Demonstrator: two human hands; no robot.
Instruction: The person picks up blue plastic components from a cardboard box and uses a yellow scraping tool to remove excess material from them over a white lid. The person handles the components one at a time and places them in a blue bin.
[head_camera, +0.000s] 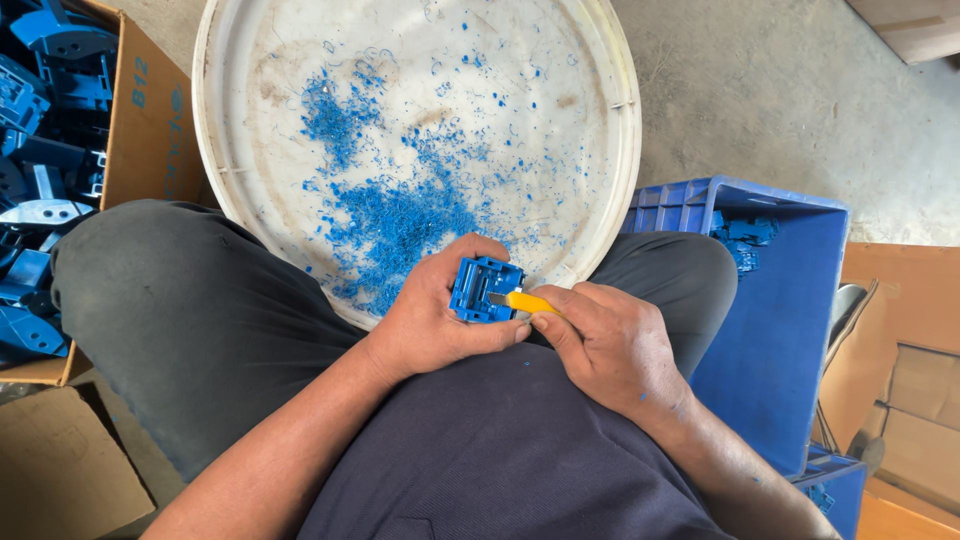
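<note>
Seated, looking down at lap. Left hand wrapped around a small blue part, fingers curled behind it, thumb along the lower edge; part held over the near rim of the tub, just above the knees. Right hand pinched on a yellow knife, thumb and forefinger closed on the handle, short blade tip laid against the part's right side.

Work in hand, as judged: trimming flash off moulded pieces. This piece mid-trim; blade on the edge, not lifted away. Cannot tell which edges are already clean.

Done so far, by the evidence: thick scatter of blue shavings across the tub floor, densest in the middle and toward the near rim, thinner curls out to the far side. Suggests a good many pieces already scraped.

Carton at left packed with dark blue parts, piled high. Blue crate at right holds only a few parts in its far corner, mostly bare inside. Which one is the untrimmed stock and which the finished cannot be told for sure; if the carton feeds and the crate receives, then the bulk remains and only a handful is through.

More flattened cardboard at far right, another piece at lower left. Concrete floor beyond the tub.
</note>
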